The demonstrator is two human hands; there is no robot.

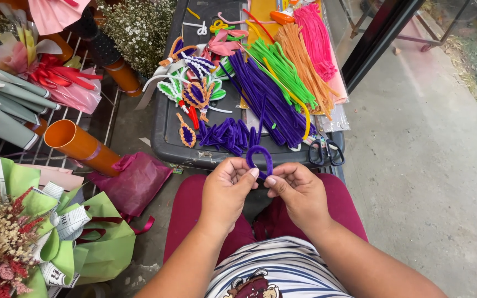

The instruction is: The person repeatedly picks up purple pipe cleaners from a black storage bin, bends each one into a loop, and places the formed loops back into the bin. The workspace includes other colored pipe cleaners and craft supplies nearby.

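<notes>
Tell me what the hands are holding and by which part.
Both the left hand and right hand pinch a purple pipe cleaner, bent into a loop, at its lower ends, fingertips on each side.

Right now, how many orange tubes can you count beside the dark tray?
2: one orange tube lies tilted left of the tray; another stands behind, near the white flowers. Others may be hidden.

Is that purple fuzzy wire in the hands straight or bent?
Bent. The purple pipe cleaner curves into a loop, its ends pinched between the left hand and right hand.
</notes>
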